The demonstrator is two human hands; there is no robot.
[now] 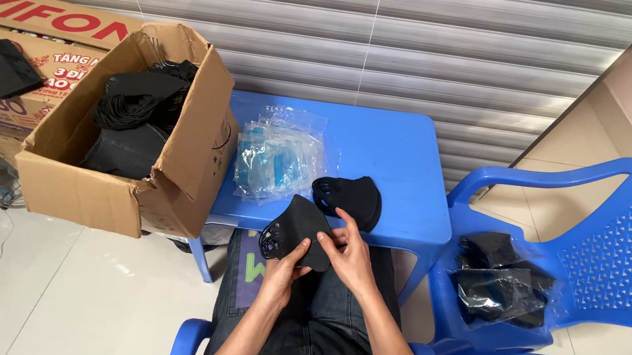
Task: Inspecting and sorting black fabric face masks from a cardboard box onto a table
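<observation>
A black fabric face mask point(295, 227) is held over my lap at the near edge of the small blue plastic table point(391, 155). My left hand point(280, 273) grips it from below. My right hand point(347, 253) pinches its right side with fingertips. A second black mask point(350, 196) lies on the table just beyond. A pile of clear plastic bags point(278, 157) lies on the table's left part.
An open cardboard box point(67, 179) holding several black masks stands at left, partly on the table. Behind it is a printed carton with a black phone point(4, 67) on top. A blue plastic chair point(611, 262) at right holds bagged black masks point(499, 288). Metal shutter behind.
</observation>
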